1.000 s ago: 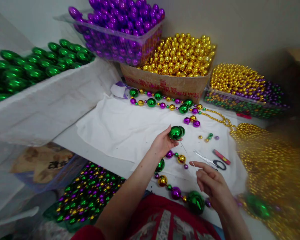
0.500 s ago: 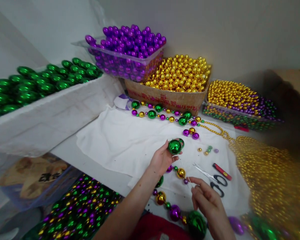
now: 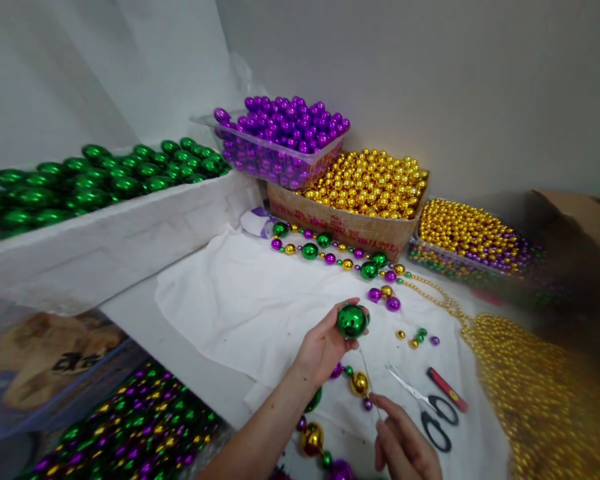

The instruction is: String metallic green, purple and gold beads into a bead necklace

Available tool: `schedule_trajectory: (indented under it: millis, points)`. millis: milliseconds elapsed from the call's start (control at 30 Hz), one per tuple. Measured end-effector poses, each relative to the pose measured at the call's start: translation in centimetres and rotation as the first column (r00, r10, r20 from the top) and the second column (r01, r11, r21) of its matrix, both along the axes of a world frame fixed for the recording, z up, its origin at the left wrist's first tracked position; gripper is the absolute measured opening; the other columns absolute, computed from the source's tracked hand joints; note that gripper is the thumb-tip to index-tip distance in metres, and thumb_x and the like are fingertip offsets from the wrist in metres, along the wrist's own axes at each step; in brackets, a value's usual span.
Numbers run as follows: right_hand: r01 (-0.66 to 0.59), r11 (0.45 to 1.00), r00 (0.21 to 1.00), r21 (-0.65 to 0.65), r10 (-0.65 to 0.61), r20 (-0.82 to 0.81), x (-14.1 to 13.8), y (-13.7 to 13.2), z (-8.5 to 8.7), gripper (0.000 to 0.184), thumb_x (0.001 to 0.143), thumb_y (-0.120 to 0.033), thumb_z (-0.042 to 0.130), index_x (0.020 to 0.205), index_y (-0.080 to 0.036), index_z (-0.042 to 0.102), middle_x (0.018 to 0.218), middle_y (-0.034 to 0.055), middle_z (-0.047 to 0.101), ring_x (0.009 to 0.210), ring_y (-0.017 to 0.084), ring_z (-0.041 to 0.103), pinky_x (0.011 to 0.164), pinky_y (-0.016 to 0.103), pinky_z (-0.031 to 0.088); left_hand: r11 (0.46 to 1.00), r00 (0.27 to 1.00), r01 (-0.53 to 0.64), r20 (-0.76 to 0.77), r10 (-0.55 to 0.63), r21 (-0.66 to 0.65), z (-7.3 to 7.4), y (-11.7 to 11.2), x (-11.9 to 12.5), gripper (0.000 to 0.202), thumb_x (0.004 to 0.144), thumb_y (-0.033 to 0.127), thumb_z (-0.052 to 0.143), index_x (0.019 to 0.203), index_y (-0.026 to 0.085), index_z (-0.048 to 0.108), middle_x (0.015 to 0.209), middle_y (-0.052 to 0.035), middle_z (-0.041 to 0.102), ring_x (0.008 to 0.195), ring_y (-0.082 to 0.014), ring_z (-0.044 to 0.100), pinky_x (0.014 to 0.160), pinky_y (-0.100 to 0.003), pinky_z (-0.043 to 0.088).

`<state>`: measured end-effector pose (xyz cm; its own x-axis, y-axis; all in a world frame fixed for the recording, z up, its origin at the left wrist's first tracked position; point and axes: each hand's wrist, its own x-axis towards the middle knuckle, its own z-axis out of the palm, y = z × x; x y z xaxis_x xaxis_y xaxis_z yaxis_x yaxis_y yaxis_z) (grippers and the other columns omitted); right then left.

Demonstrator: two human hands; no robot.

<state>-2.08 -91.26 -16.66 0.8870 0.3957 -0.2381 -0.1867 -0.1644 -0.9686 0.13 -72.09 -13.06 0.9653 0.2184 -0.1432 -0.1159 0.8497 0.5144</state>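
The step in hand looks like stringing, judging by the thread between the two hands. The left hand (image 3: 321, 353) has its fingers curled around a large green bead (image 3: 352, 321), held above the white cloth (image 3: 200, 287) that covers much of the tabletop (image 3: 163, 340). The right hand (image 3: 405, 441), lower and nearer the person, has fingertips brought close together, pinching the thin thread (image 3: 365, 363); whether the thread already passes through the green bead cannot be told. A beaded strand (image 3: 359, 383) lies near the thread, and scissors (image 3: 423, 399) rest beside the right hand, untouched. The next move probably calls for a steady left hold while the right fingers draw the thread snug
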Motion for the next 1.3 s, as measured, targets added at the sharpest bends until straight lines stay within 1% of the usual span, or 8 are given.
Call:
schedule_trajectory:
  millis: [167,333,467,567,633,767,967,1300]
  points:
    - [0.039,0.997,0.991,-0.069,-0.03,0.132,-0.2,0.1,1.9,0.046,0.083,-0.05,0.052,0.106,-0.013,0.065,0.049,-0.0041,0.045,0.044,0.011,0.045,0.043,0.02,0.033,0.999,0.994,-0.054,-0.099,0.054,0.004,-0.4,-0.1,0.4,0.031,0.091,0.032,0.045,0.112,0.013,0.058,0.108,-0.0134,0.062,0.08,-0.0198,0.064,0.055,-0.023,0.047]
    - [0.197,0.966,0.897,-0.166,-0.11,0.427,0.5,0.6,4.5,0.025,0.086,-0.039,0.054,0.094,-0.017,0.063,0.068,0.003,0.061,0.06,0.015,0.058,0.05,0.022,0.042,0.996,0.974,-0.084,-0.216,0.074,-0.039,-0.9,-0.7,0.8,0.026,0.09,0.033,0.048,0.099,0.011,0.059,0.095,-0.0119,0.065,0.074,-0.0213,0.067,0.056,-0.025,0.05]
    - [0.205,0.974,0.66,-0.095,-0.066,0.748,1.8,1.2,5.5,0.009,0.088,-0.019,0.054,0.093,-0.019,0.062,0.08,0.0057,0.065,0.071,0.016,0.061,0.066,0.026,0.047,0.989,0.965,-0.053,-0.261,0.015,-0.137,-1.0,-1.4,0.9,0.032,0.09,0.037,0.048,0.096,0.008,0.06,0.087,-0.0123,0.067,0.071,-0.0207,0.067,0.057,-0.026,0.051]
    - [0.195,0.979,0.452,-0.057,-0.039,0.891,2.5,1.5,5.6,0.02,0.085,-0.006,0.055,0.1,-0.018,0.061,0.086,0.0059,0.065,0.079,0.015,0.062,0.072,0.026,0.049,0.979,0.958,-0.07,-0.286,0.012,-0.193,-0.9,-1.6,0.8,0.032,0.09,0.037,0.047,0.095,0.008,0.059,0.086,-0.013,0.067,0.072,-0.0207,0.067,0.059,-0.026,0.051]
    - [0.196,0.978,0.396,-0.077,-0.007,0.918,2.6,1.7,5.6,0.027,0.084,-0.003,0.054,0.106,-0.018,0.061,0.095,0.0077,0.065,0.088,0.016,0.062,0.078,0.027,0.05,0.972,0.955,-0.092,-0.296,0.025,-0.216,-0.9,-1.6,0.8,0.031,0.091,0.036,0.046,0.094,0.008,0.059,0.087,-0.0131,0.068,0.073,-0.0209,0.067,0.062,-0.027,0.052]
    - [0.145,0.979,0.357,-0.144,0.084,0.93,2.4,2.3,5.8,0.037,0.086,0.001,0.045,0.116,-0.016,0.057,0.104,0.0085,0.067,0.097,0.016,0.063,0.084,0.027,0.049,0.966,0.951,-0.096,-0.308,0.018,-0.241,-0.9,-1.3,0.8,0.032,0.093,0.036,0.042,0.096,0.008,0.058,0.087,-0.0141,0.068,0.071,-0.0202,0.067,0.063,-0.028,0.053]
    - [0.148,0.978,0.305,-0.146,0.095,0.948,2.6,3.4,6.4,0.032,0.088,-0.003,0.039,0.112,-0.015,0.055,0.095,0.0095,0.068,0.091,0.017,0.065,0.074,0.028,0.052,0.953,0.92,-0.124,-0.393,0.006,-0.275,-1.2,-1.0,0.9,0.033,0.093,0.035,0.04,0.095,0.007,0.056,0.083,-0.015,0.067,0.068,-0.0185,0.065,0.063,-0.028,0.055]
    - [0.162,0.97,0.338,-0.183,0.12,0.933,2.9,4.5,7.9,0.023,0.091,-0.005,0.037,0.105,-0.013,0.054,0.084,0.0087,0.064,0.078,0.016,0.061,0.065,0.026,0.047,0.944,0.891,-0.168,-0.453,0.022,-0.284,-1.6,-0.7,1.0,0.029,0.094,0.03,0.037,0.093,0.008,0.056,0.082,-0.0136,0.066,0.071,-0.0192,0.066,0.059,-0.029,0.056]
